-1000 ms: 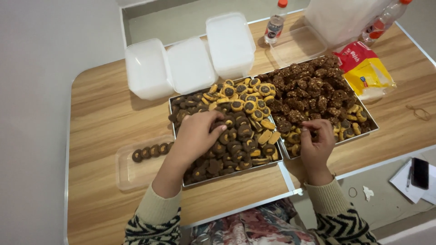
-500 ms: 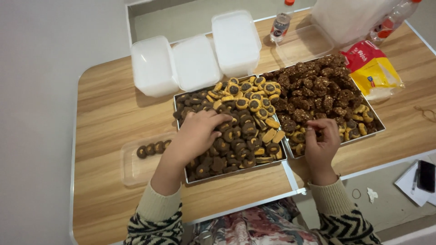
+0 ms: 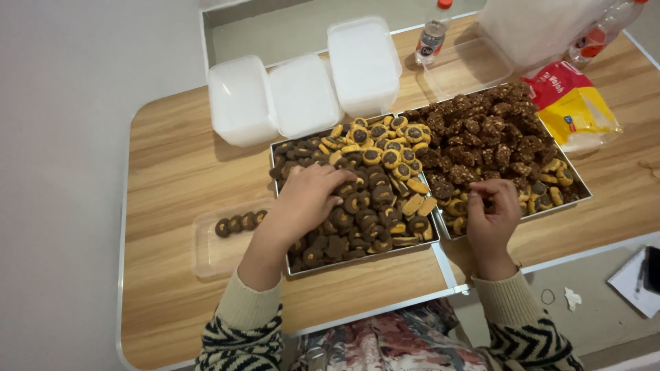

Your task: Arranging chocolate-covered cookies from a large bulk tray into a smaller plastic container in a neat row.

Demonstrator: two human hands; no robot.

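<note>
left hand (image 3: 309, 199) on cookies (image 3: 364, 206), tray (image 3: 357, 257).

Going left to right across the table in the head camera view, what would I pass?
Clear container with a row of dark cookies → left hand on the left tray's cookies → right hand at the right tray → yellow and red packet.

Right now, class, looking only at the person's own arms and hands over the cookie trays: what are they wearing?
Both hands are bare: the left hand and right hand show no gloves. Each arm wears a knitted sweater sleeve with a plain cream ribbed cuff, then a black-and-cream zigzag pattern higher up.
</note>
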